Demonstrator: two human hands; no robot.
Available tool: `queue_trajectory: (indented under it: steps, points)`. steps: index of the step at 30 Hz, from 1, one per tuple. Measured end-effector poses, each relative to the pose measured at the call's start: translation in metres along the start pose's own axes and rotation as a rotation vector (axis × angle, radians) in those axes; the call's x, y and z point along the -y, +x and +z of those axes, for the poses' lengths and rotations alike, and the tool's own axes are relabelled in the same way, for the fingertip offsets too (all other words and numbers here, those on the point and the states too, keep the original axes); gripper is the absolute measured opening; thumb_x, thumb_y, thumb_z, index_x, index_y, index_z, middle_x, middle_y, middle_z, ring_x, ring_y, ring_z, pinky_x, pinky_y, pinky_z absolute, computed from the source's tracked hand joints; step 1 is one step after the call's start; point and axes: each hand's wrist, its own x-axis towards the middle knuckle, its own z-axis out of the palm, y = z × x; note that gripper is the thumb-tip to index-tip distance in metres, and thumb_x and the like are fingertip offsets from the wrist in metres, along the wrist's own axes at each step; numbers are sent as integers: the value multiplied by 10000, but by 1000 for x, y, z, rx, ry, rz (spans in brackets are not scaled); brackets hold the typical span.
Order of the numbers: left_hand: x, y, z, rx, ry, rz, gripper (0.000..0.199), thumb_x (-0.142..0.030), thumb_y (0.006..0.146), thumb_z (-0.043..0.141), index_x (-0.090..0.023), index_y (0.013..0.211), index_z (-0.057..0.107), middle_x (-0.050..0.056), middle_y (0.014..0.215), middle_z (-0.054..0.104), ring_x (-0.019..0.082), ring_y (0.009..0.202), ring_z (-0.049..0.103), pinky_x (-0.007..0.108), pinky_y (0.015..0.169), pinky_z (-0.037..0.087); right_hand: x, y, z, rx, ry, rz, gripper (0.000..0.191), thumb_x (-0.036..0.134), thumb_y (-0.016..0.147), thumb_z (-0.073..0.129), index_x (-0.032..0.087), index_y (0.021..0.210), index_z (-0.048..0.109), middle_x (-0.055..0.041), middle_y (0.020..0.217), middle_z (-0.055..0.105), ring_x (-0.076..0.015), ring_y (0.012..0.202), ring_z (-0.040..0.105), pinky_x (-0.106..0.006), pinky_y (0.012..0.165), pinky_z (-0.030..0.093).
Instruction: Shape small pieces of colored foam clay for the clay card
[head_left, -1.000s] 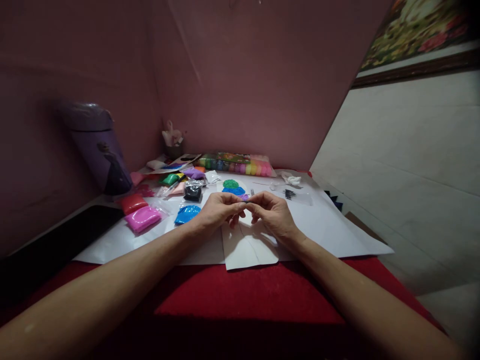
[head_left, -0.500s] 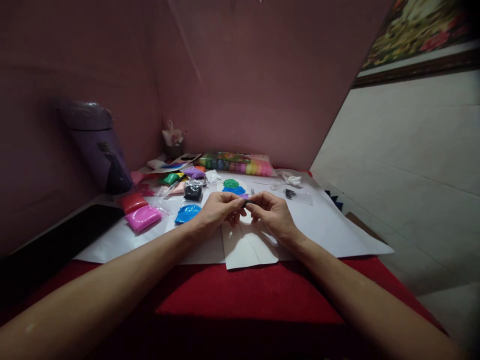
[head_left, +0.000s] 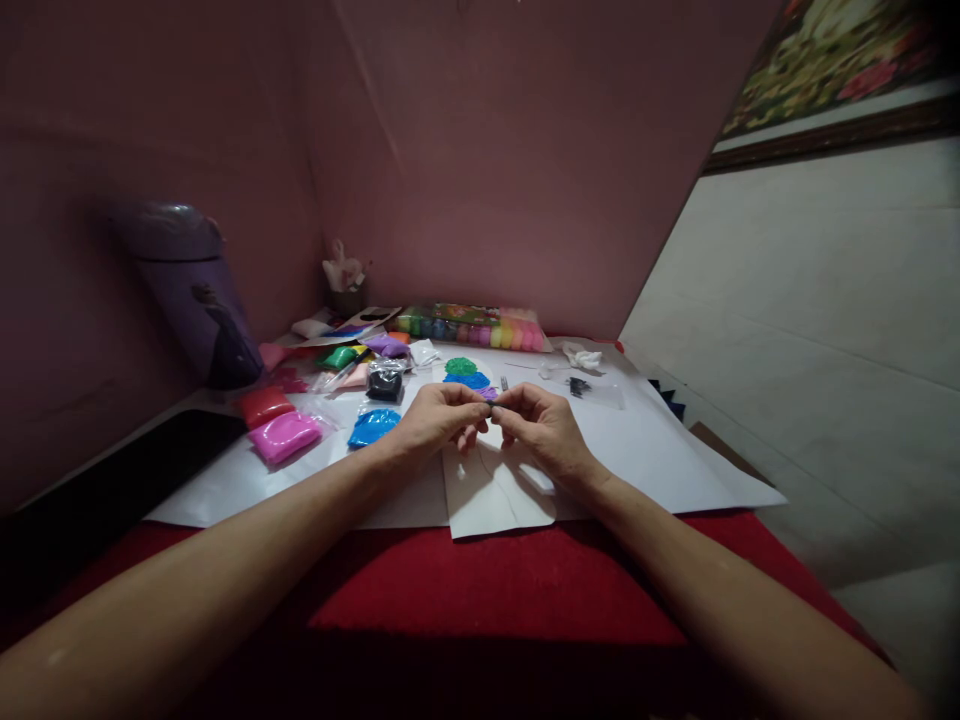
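Observation:
Both hands meet over a white card (head_left: pixel 499 500), pinching one small dark piece (head_left: pixel 490 405) between them. My left hand (head_left: pixel 442 418) grips its left end with thumb and forefinger. The right end is between the thumb and forefinger of my right hand (head_left: pixel 540 428). Just beyond the fingertips, green clay (head_left: pixel 460 367), blue clay (head_left: pixel 466 381) and a bit of purple clay (head_left: pixel 487 393) lie on the card. The hands hide part of the card.
Bags of blue (head_left: pixel 373 428), black (head_left: pixel 385 382) and pink clay (head_left: pixel 286 437) lie to the left. A long multicolored pack (head_left: pixel 472 328) is at the back. On the right are dark bits (head_left: pixel 578 386) and crumpled white tissue (head_left: pixel 582 355). A purple tumbler (head_left: pixel 191 295) stands far left.
The fingers have shifted very slightly around the dark piece, which shows less now. Otherwise both hands stay in nearly the same place.

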Motion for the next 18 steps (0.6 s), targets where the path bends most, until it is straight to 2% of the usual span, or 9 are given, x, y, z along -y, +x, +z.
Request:
queue_trajectory:
  steps: [6, 11, 15, 18]
  points:
    - [1, 1, 2, -47, 5, -1, 161, -132, 776, 606, -120, 616, 590, -15, 451, 562, 56, 336, 461, 183, 400, 318, 1, 2, 0, -48, 17, 32, 157, 289, 701, 714, 164, 716, 619, 30, 614, 595, -91, 468, 534, -235, 442, 471]
    - [4, 2, -1, -103, -32, 56, 158, -149, 762, 619, -122, 610, 582, -14, 495, 577, 51, 349, 467, 184, 394, 332, 3, 3, 0, -138, 40, 78, 125, 257, 700, 698, 159, 688, 621, 23, 600, 591, -89, 473, 516, -235, 449, 491]
    - [5, 3, -5, -142, -91, 68, 138, -183, 754, 647, -118, 640, 602, 1, 576, 606, 50, 378, 473, 187, 391, 344, 1, 4, -2, -194, 62, 118, 186, 311, 692, 733, 160, 718, 627, 12, 599, 606, -86, 459, 503, -228, 427, 481]
    - [7, 3, -7, -106, -143, 52, 113, -221, 748, 689, -114, 735, 656, 12, 639, 623, 56, 417, 493, 193, 403, 371, -1, 4, -4, -200, 64, 122, 260, 380, 682, 764, 158, 735, 641, 2, 625, 618, -89, 476, 510, -227, 429, 483]
